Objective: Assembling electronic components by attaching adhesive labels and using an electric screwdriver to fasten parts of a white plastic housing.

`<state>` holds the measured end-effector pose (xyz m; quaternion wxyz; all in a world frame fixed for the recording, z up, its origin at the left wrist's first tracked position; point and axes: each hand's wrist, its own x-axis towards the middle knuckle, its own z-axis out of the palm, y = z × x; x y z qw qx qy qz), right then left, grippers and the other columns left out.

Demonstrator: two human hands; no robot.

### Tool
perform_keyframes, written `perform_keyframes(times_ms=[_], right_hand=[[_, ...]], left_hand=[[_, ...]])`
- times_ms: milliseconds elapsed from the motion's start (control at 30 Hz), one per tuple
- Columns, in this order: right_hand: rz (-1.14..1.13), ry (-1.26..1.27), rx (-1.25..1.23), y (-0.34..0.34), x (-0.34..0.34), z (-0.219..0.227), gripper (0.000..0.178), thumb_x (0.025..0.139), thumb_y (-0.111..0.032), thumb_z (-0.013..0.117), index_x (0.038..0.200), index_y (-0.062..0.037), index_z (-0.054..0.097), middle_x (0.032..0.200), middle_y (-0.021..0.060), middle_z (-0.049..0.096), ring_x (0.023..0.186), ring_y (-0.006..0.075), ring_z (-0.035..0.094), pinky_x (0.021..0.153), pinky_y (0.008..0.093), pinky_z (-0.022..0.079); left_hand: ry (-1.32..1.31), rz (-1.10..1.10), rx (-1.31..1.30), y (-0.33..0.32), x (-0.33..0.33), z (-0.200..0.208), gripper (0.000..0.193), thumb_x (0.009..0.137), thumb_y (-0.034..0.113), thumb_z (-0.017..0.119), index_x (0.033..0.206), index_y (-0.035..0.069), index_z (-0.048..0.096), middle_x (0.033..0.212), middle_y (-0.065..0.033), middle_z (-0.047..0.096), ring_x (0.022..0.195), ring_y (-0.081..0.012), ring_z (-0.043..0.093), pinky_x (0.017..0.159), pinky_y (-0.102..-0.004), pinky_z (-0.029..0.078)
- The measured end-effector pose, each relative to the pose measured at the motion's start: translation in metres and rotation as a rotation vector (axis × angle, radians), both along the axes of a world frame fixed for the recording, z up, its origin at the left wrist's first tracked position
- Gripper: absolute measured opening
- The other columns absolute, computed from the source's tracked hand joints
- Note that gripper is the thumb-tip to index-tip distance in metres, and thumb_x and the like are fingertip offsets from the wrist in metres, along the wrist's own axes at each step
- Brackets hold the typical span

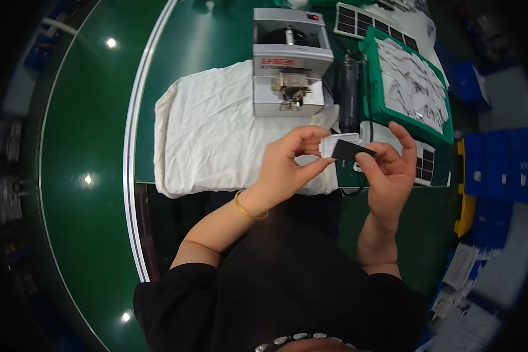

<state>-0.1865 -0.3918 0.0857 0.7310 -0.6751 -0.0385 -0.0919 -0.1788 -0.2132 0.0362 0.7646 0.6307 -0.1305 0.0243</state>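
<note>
In front of my body, above the table's near edge, my left hand (290,161) grips a small white rectangular plastic piece (327,146) between thumb and fingers. My right hand (390,167) pinches a thin black rectangular piece (347,151) between thumb and forefinger, and its other fingers are raised. The black piece overlaps the front of the white one; I cannot tell whether they touch. Beyond my hands stands a grey-white bench machine (264,97) with a metal mechanism at its front and a dark round part in its upper bay.
A white cloth (211,129) covers part of the green table (185,50) beneath the machine. At the right, a green crate (372,82) holds many white pieces. Between them stands a dark cylinder (349,91). White panels with black squares (358,22) lie behind the crate. Blue bins (487,167) stand farther right.
</note>
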Motion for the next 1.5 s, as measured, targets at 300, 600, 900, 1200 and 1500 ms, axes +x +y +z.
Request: perform_keyframes(times_ms=[300,600,900,1200,1500], right_hand=[[0.0,0.078,-0.24,-0.008,-0.005,-0.001,0.066,0.081,0.009,0.068,0.137,0.0003,0.035,0.087,0.004,0.066,0.068,0.0003,0.05,0.064,0.0133,0.038],[-0.031,0.098,-0.215,-0.011,-0.005,-0.006,0.066,0.079,0.009,0.07,0.136,-0.0003,0.038,0.084,0.0017,0.065,0.061,-0.0023,0.041,0.057,0.0117,0.033],[-0.043,0.129,-0.213,-0.014,-0.006,-0.007,0.063,0.08,0.008,0.069,0.135,0.0002,0.038,0.084,0.0026,0.066,0.061,-0.0023,0.041,0.056,0.0121,0.032],[-0.087,0.081,-0.256,-0.013,-0.009,-0.01,0.063,0.079,0.006,0.071,0.134,-0.0003,0.04,0.083,0.0007,0.067,0.062,-0.0024,0.04,0.057,0.0124,0.032],[-0.113,-0.095,-0.388,-0.013,-0.011,-0.017,0.053,0.08,0.005,0.072,0.127,0.0009,0.049,0.092,0.0049,0.069,0.083,0.008,0.061,0.075,0.0205,0.047]], left_hand=[[0.013,0.016,0.088,-0.009,-0.001,-0.005,0.04,0.079,-0.001,0.074,0.115,-0.001,0.057,0.102,-0.0074,0.069,0.092,-0.0157,0.07,0.081,-0.0263,0.055],[0.01,-0.026,0.104,-0.015,-0.001,-0.004,0.039,0.078,-0.001,0.075,0.113,0.0,0.057,0.101,-0.0082,0.07,0.092,-0.0163,0.07,0.081,-0.0266,0.055],[0.035,-0.088,0.132,-0.017,-0.002,0.001,0.044,0.079,-0.008,0.071,0.118,-0.006,0.051,0.105,-0.0114,0.066,0.096,-0.0162,0.066,0.087,-0.0294,0.053],[0.029,-0.051,0.07,-0.024,-0.004,0.0,0.037,0.079,-0.002,0.074,0.113,-0.001,0.058,0.102,-0.0076,0.068,0.09,-0.0145,0.069,0.082,-0.0267,0.055],[0.053,0.096,-0.017,-0.025,-0.005,-0.007,0.023,0.085,-0.001,0.069,0.107,-0.001,0.062,0.097,-0.0082,0.071,0.087,-0.0115,0.068,0.079,-0.0235,0.053]])
